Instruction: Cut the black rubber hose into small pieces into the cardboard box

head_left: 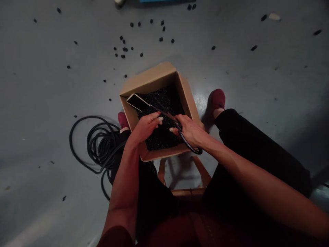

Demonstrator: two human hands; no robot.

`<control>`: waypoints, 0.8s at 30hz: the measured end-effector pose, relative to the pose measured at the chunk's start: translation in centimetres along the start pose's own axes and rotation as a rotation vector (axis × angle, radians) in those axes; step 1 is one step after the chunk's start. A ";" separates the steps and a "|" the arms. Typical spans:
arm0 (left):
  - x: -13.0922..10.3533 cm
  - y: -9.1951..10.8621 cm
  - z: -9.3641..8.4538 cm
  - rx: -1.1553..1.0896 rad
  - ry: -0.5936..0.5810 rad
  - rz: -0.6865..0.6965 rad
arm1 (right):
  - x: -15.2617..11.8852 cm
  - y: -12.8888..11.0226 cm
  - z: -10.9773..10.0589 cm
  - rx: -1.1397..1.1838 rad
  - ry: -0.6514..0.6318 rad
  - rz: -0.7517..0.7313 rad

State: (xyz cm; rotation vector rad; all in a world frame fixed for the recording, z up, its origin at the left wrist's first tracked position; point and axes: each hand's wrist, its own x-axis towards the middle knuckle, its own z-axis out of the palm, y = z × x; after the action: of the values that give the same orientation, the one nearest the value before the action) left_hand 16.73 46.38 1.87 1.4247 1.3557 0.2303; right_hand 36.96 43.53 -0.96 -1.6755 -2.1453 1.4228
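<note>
Right hand (189, 129) clamped on long dark item (185, 140) over box (151, 78); left hand (147, 127), grip can't tell; keep item steady there.

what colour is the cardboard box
Light brown; the cardboard box shows best in the head view.

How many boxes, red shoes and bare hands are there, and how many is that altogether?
Cardboard box: 1
Red shoes: 2
Bare hands (left hand, right hand): 2
Total: 5
</note>
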 end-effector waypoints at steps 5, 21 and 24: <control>0.1 -0.1 0.0 -0.016 -0.008 0.006 | 0.1 -0.1 0.0 -0.003 -0.003 0.034; 0.3 -0.5 3.7 0.250 0.413 -0.111 | 0.2 -0.9 -0.5 -0.111 -0.006 0.150; 0.3 -0.4 3.6 0.310 0.409 -0.067 | 0.2 -0.6 -0.3 -0.074 0.011 0.132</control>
State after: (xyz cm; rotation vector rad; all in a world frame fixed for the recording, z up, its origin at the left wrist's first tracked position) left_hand 19.27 44.51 -0.01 1.6429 1.8324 0.2879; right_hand 36.60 43.94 -0.47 -1.8784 -2.1434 1.3776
